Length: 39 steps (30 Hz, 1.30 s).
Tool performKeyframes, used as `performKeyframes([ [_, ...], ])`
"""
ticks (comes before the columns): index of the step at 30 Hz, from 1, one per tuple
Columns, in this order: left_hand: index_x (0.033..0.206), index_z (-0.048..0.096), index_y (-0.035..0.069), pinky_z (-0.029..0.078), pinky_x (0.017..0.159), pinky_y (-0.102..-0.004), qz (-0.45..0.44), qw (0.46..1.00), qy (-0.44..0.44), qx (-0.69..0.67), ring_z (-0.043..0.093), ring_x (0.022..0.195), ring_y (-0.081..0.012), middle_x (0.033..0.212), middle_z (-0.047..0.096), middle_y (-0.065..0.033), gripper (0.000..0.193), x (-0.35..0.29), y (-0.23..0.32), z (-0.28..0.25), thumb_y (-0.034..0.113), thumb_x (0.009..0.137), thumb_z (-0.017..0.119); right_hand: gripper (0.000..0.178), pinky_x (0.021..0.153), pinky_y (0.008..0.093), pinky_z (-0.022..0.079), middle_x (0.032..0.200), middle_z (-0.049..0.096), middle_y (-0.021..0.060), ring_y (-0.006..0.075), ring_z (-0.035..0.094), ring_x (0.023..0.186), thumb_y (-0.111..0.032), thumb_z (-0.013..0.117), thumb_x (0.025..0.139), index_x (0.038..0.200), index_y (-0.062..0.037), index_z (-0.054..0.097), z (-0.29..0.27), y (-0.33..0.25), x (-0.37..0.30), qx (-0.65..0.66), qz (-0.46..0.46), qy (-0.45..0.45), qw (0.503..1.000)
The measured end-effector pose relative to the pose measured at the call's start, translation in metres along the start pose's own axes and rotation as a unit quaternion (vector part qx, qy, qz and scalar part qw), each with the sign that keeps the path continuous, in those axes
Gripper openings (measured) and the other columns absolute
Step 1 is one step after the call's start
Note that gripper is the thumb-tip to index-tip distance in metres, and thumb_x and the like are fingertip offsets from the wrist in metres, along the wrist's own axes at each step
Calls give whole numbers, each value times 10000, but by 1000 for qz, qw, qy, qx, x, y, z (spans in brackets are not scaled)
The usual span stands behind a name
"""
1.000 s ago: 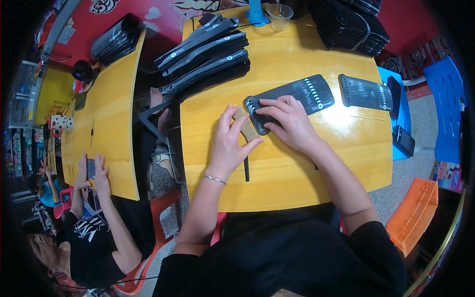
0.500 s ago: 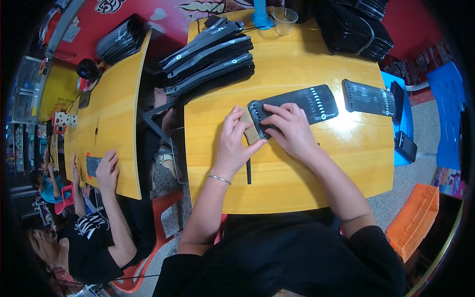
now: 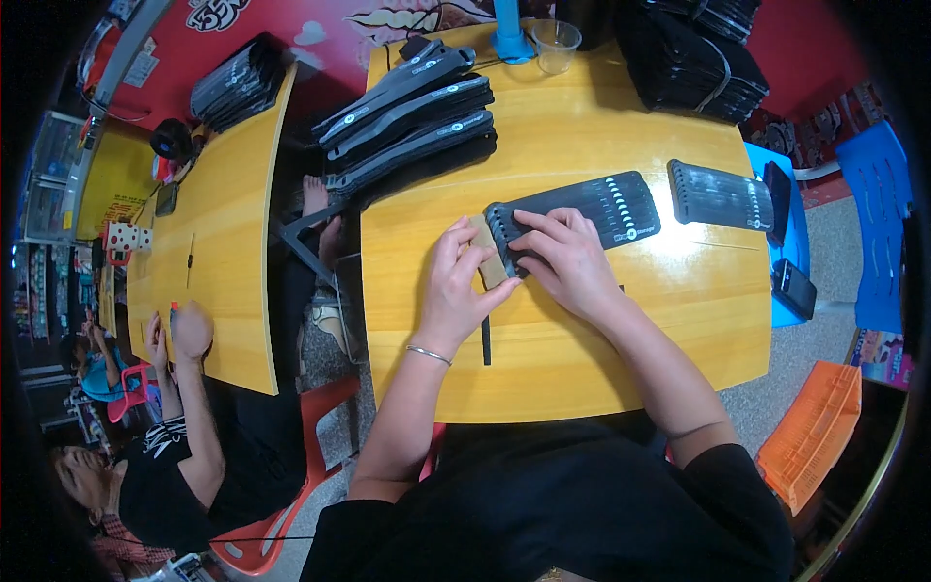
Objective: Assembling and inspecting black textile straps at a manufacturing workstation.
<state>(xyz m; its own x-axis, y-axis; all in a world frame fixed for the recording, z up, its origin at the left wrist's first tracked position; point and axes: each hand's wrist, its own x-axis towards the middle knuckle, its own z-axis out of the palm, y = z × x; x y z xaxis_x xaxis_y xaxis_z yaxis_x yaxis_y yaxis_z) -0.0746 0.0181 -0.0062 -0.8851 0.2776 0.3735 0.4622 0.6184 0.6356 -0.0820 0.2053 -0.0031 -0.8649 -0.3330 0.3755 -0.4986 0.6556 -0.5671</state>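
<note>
On the wooden table before me lies a flat black slotted panel (image 3: 601,206) with a row of pale crescent cut-outs near its far right end. A tan block (image 3: 488,260) sits against its left end, gripped between the thumb and fingers of my left hand (image 3: 454,289). My right hand (image 3: 572,260) is bent over that same end, its fingertips pressed on the panel beside the block; what lies under them is partly hidden. Below the block a narrow black strip (image 3: 487,341) rests on the table. A second, shorter black panel (image 3: 720,196) lies to the right.
Folded black pieces are stacked (image 3: 417,121) at the far left, with a banded black stack (image 3: 689,68) at the far right. A clear cup (image 3: 557,47) stands at the back. An orange crate (image 3: 810,436) is on the right. A co-worker sits at the left table (image 3: 233,233).
My hands keep nearly the same place on the block and panel. At the left table, the co-worker's hands have come closer together and moved.
</note>
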Motion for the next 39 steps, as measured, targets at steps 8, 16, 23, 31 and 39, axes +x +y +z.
performKeyframes([
  [8, 908, 599, 8, 479, 850, -368, -20, 998, 6, 66, 543, 1046, -312, 1082, 532, -169, 324, -1, -2, -20, 59, 641, 775, 279, 890, 391, 417, 1148, 588, 63, 282, 517, 1015, -110, 708, 702, 968, -96, 625, -11, 0, 10, 54, -19, 2, 998],
  [16, 843, 590, -3, 495, 710, -340, -68, 988, 98, 94, 596, 758, -279, 815, 580, -122, 162, -2, -4, -42, -55, 697, 639, 287, 883, 374, 439, 1139, 584, 100, 301, 526, 1018, -95, 714, 729, 999, -86, 618, -24, -15, 12, 96, -53, 5, 994],
  [23, 944, 622, 0, 475, 840, -375, 102, 982, 136, 83, 573, 959, -328, 1031, 586, -169, 202, 89, 15, -5, 18, 748, 666, 350, 895, 411, 436, 1108, 573, 144, 322, 523, 1046, -83, 731, 686, 1015, -72, 610, -68, 24, -9, -66, 37, 111, 991],
  [31, 1199, 533, 2, 364, 1003, -431, 27, 985, -74, 151, 417, 1187, -380, 1277, 446, -215, 669, 54, 33, 20, 305, 664, 797, 644, 840, 418, 472, 1108, 568, 183, 352, 551, 1040, -156, 778, 664, 1223, -55, 476, -86, 58, -19, -122, 256, 42, 958],
  [39, 1150, 554, 4, 461, 843, -372, -1, 982, -142, 126, 517, 1026, -285, 1029, 557, -135, 713, 61, 32, 3, 306, 576, 852, 386, 773, 408, 472, 876, 629, 133, 320, 590, 902, -159, 710, 752, 1091, -43, 566, -117, 60, -27, 32, 101, 68, 992],
])
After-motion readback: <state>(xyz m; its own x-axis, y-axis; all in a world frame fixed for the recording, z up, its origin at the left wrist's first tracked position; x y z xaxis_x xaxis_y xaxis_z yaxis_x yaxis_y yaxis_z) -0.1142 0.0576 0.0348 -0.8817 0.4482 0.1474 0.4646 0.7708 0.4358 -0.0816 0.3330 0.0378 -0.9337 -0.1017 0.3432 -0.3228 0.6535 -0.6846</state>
